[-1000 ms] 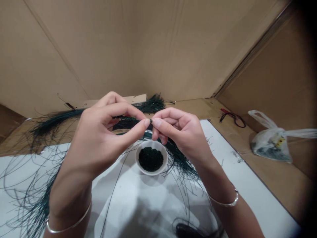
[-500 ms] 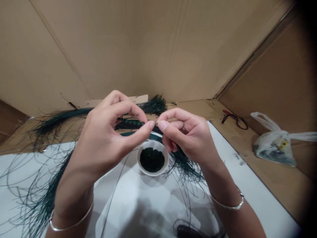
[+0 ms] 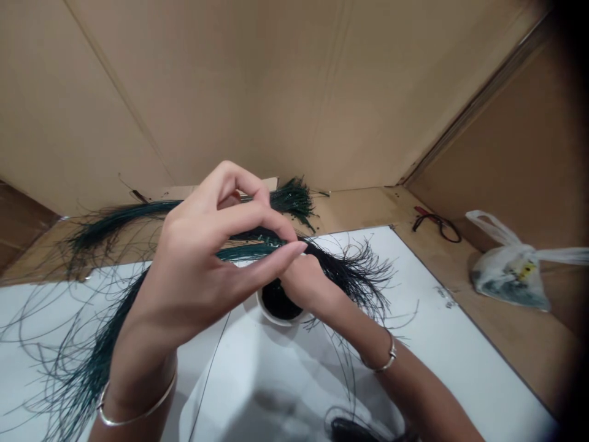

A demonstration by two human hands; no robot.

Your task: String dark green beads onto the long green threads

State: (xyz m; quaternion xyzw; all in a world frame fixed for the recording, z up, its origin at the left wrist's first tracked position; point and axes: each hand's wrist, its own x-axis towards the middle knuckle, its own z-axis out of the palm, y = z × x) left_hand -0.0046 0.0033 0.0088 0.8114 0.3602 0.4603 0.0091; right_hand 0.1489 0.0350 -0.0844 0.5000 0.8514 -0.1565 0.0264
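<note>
L hand (image 3: 197,258) pinched narrow on green fibres (image 3: 354,276), prob. to keep them steady; R hand (image 3: 306,285) mostly behind it, grip can't tell; white bowl (image 3: 276,320) just below, within easy reach.

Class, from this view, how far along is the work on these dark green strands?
Done, it seems: dark green strands lie spread over the cardboard and white sheet. In hand: the left hand pinches a few strands above the bowl, the right hand partly behind it. Left: the bowl's dark granules, apparently unused.
</note>
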